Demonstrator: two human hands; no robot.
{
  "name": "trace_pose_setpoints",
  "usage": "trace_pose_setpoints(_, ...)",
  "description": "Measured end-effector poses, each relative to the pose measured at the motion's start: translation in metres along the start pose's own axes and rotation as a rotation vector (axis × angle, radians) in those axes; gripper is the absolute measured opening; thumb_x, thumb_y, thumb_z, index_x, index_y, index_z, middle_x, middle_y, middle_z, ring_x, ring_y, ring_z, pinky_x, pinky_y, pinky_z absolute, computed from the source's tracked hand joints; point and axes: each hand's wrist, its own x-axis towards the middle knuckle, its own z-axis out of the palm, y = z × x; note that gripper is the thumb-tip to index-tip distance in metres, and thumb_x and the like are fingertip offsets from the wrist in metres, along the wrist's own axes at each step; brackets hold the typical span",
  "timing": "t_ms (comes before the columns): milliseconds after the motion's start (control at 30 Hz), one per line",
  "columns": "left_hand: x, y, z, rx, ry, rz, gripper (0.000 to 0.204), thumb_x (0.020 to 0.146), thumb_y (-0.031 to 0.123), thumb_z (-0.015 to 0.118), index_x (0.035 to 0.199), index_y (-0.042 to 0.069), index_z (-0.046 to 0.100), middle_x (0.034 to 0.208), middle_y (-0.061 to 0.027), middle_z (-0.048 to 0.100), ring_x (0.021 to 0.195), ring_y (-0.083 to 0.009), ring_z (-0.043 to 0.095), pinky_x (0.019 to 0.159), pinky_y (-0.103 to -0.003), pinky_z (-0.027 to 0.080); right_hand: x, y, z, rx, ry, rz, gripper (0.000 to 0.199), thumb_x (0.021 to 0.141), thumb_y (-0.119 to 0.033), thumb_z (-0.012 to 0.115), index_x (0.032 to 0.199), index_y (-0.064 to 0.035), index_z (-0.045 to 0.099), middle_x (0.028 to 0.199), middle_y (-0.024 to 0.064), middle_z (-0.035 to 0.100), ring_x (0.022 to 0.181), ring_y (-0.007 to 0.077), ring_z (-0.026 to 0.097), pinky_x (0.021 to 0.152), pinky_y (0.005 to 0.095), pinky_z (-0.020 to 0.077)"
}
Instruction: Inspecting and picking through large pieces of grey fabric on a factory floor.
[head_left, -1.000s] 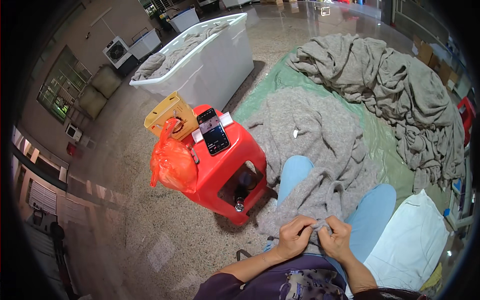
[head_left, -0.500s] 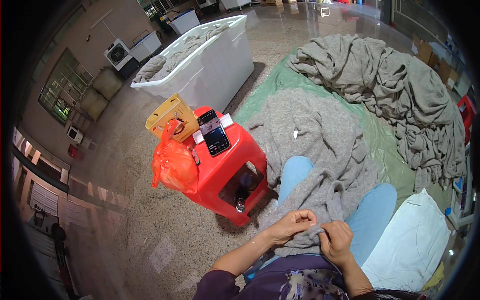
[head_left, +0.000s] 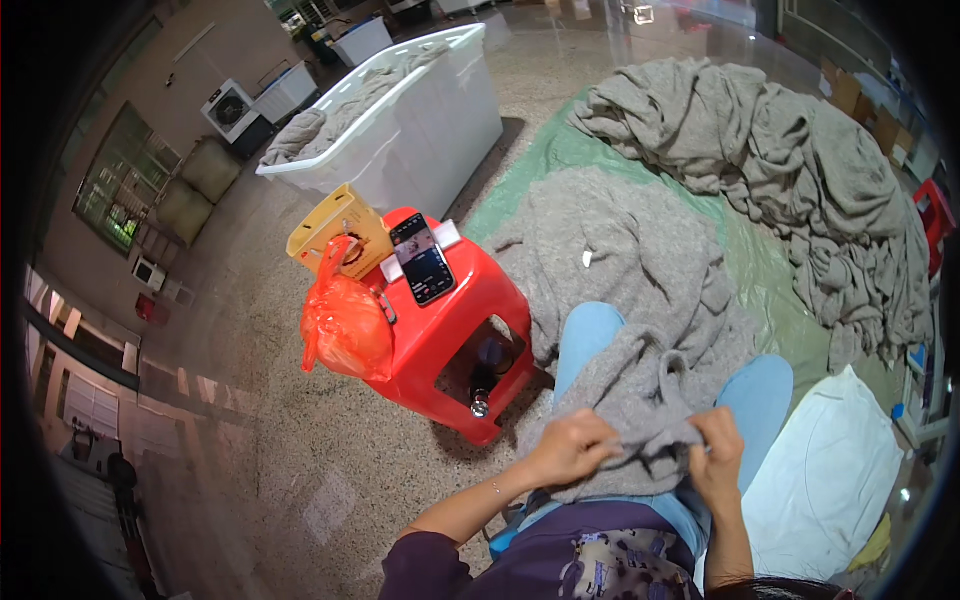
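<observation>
A grey knitted fabric (head_left: 640, 375) lies across my lap and runs on over the floor in loose folds between my knees. My left hand (head_left: 575, 447) is closed on its near edge. A short way to the right, my right hand (head_left: 716, 448) pinches another part of that edge, and a strip of the fabric stretches between the two. The fingertips of both hands are partly covered by folds. A small white scrap (head_left: 587, 259) rests on the fabric beyond my knees.
A red stool (head_left: 470, 310) at my left bears a phone (head_left: 424, 262), an orange plastic bag (head_left: 345, 325) and a yellow paper bag (head_left: 340, 232). Behind it stands a white bin (head_left: 420, 130) of grey fabric. More fabric (head_left: 760, 150) is heaped on green sheeting (head_left: 540, 165); white cloth (head_left: 825, 480) lies right.
My hands have moved apart, the right one to the right and slightly up, drawing the fabric's edge out between them. The whole view has shifted slightly.
</observation>
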Motion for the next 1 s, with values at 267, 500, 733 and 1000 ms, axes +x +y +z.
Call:
trace_pose_setpoints(267, 0.010, -0.006, -0.023, -1.034, 0.251, -0.523, 0.013, 0.088, 0.012, 0.067, 0.090, -0.001, 0.066, 0.081, -0.0003, 0.065, 0.072, -0.0052, 0.056, 0.067, -0.021, 0.045, 0.009, 0.019, -0.018, 0.362, 0.020, 0.345, 0.027, 0.070, 0.000, 0.056, 0.097, -0.0035, 0.058, 0.099, 0.0077, 0.050, 0.094, 0.0188, 0.050, 0.077, 0.0282, 0.0415)
trace_pose_setpoints(500, 0.024, 0.014, 0.008, -0.841, 0.136, -0.479, 0.016, 0.087, 0.017, 0.069, 0.086, 0.002, 0.065, 0.077, 0.0036, 0.062, 0.068, -0.0012, 0.049, 0.062, -0.018, 0.038, 0.026, 0.001, 0.014, 0.386, -0.257, 0.136, 0.024, 0.080, -0.011, 0.065, 0.103, -0.0042, 0.060, 0.098, 0.0077, 0.053, 0.090, 0.0183, 0.053, 0.075, 0.0288, 0.0424)
trace_pose_setpoints(733, 0.025, 0.013, 0.008, -0.894, -0.061, -0.569, 0.015, 0.078, -0.001, 0.073, 0.092, -0.001, 0.068, 0.086, -0.0016, 0.068, 0.073, -0.0037, 0.059, 0.064, -0.018, 0.048, 0.022, 0.010, 0.029, 0.497, -0.253, 0.241, 0.015, 0.086, -0.014, 0.063, 0.087, 0.0002, 0.062, 0.089, 0.0108, 0.059, 0.081, 0.0253, 0.058, 0.070, 0.0348, 0.0444)
trace_pose_setpoints(1000, 0.025, 0.009, 0.009, -0.736, -0.111, -0.542, 0.012, 0.076, -0.004, 0.071, 0.086, 0.001, 0.066, 0.080, 0.0016, 0.064, 0.070, -0.0017, 0.054, 0.062, -0.017, 0.044, 0.017, 0.010, 0.032, 0.458, -0.338, 0.161, 0.013, 0.087, -0.012, 0.062, 0.088, 0.0014, 0.058, 0.078, 0.0080, 0.060, 0.072, 0.0172, 0.057, 0.064, 0.0311, 0.0445)
